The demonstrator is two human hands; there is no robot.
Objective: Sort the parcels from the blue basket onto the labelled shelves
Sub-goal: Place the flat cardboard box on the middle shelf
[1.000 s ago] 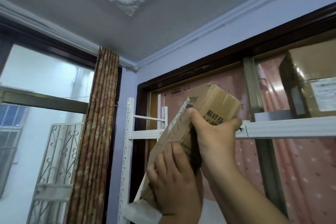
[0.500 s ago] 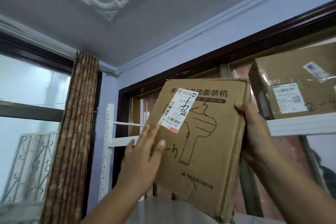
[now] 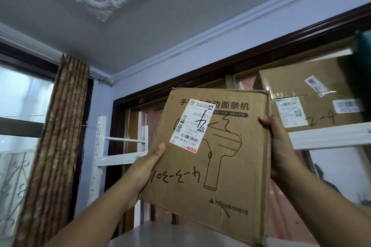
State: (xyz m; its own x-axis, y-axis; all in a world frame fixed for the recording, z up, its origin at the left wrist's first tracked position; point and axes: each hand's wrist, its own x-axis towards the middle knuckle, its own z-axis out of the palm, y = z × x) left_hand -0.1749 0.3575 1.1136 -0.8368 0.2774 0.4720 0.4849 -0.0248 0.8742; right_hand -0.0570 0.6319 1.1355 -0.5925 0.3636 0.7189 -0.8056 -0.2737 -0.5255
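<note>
Parcel (image 3: 208, 158) up at centre frame, left hand (image 3: 147, 168) and right hand (image 3: 280, 146) gripping its side edges, scrawled code facing us. Reading step, I'd say; next, match it to a labelled shelf (image 3: 329, 136) at right.

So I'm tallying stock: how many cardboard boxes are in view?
2: the held box, between both hands, and the shelved box, upper right, on the white shelf. Others may be hidden.

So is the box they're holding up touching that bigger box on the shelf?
Cannot tell. In the head view the held box overlaps the bigger box, hiding any gap.
</note>
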